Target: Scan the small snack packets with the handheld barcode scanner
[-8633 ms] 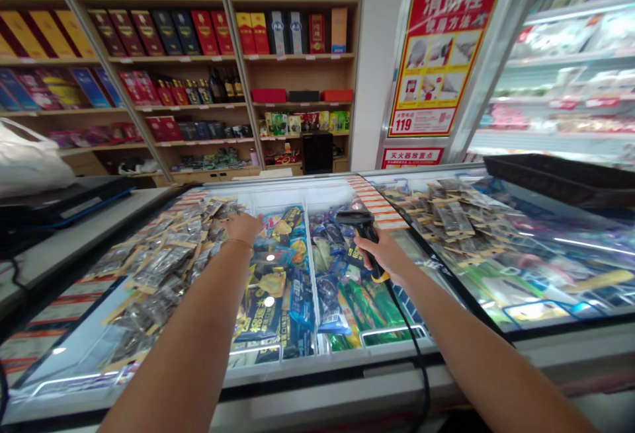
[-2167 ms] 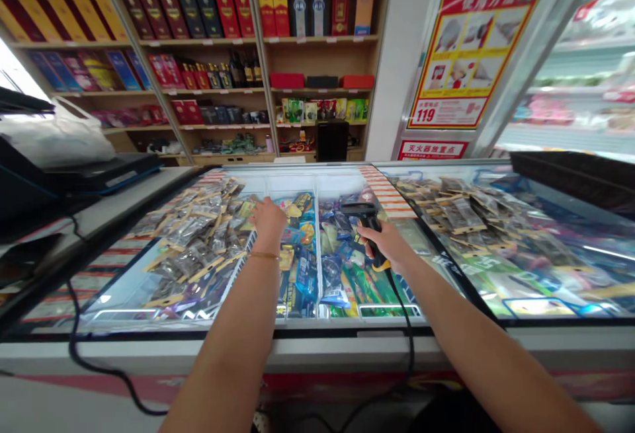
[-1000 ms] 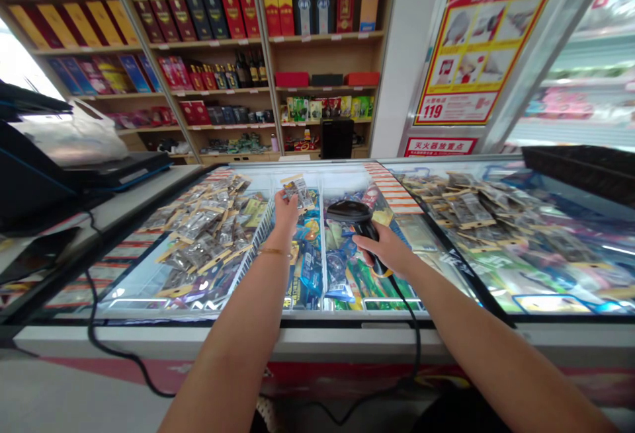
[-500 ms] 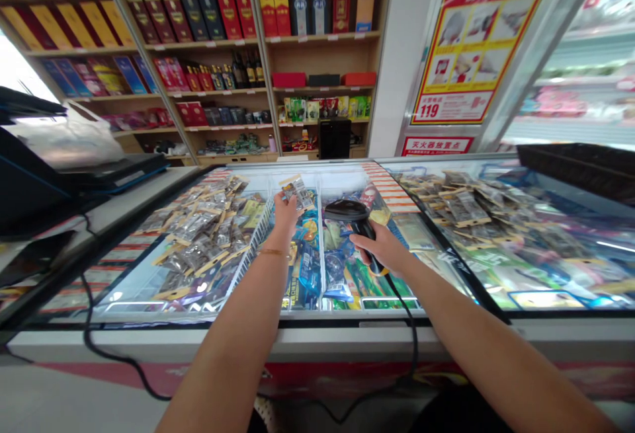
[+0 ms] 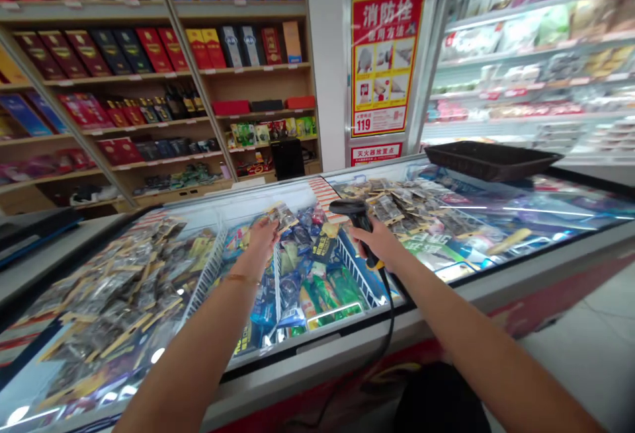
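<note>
My left hand (image 5: 264,233) is closed on the edge of a small clear packet (image 5: 284,216) with a tan strip, held above the glass-topped freezer (image 5: 208,205). Its contents look dark but are too small to name. My right hand (image 5: 376,242) grips the handle of a black barcode scanner (image 5: 350,208), whose head points left toward the packet. From the handle a black cable (image 5: 388,314) hangs over the freezer's front edge. A pile of similar packets (image 5: 119,281) lies on the glass at left, and another pile (image 5: 401,205) lies to the right of the scanner.
Beneath the glass, white wire baskets (image 5: 206,274) hold colourful frozen packages. On the far right part of the freezer stands a dark tray (image 5: 491,160). Shelves of boxes (image 5: 248,69) rise behind, beside a red poster (image 5: 387,63) and a lit refrigerated display (image 5: 526,82).
My view has turned to the right, bringing more of the right packet pile, the tray and the display into sight. Both hands still hold the packet and the scanner.
</note>
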Available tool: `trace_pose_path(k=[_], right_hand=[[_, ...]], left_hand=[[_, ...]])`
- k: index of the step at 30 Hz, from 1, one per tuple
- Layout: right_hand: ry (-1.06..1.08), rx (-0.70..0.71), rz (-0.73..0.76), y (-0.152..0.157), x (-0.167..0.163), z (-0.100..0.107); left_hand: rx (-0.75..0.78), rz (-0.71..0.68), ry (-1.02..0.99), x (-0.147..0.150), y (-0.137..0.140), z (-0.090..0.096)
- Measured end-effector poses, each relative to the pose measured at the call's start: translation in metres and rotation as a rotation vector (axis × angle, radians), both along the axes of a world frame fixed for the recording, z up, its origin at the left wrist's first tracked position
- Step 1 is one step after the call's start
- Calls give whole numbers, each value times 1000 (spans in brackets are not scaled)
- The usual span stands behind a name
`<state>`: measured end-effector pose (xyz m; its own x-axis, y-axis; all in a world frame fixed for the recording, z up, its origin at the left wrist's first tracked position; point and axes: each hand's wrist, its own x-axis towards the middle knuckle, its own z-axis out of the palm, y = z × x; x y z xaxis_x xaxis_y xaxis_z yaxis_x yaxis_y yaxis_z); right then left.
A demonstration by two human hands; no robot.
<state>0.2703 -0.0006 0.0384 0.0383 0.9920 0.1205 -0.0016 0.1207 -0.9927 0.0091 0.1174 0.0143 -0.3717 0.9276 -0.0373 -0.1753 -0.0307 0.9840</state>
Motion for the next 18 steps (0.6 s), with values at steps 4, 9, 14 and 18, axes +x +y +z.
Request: trace_pose_path(k=[4,9,14,18], right_hand=[[32,-18,-198,-11,69,3],[89,-17,-387,-23,129,7],[119,-26,-447,-28,152,10],[115,-29,-426,-23,146,11]], left_hand=[[-49,-144,-138,87,14,23],[6,-378,-81,205,32,46],[14,-455,18,285,49,52],[165,-419,273,293,65,53]])
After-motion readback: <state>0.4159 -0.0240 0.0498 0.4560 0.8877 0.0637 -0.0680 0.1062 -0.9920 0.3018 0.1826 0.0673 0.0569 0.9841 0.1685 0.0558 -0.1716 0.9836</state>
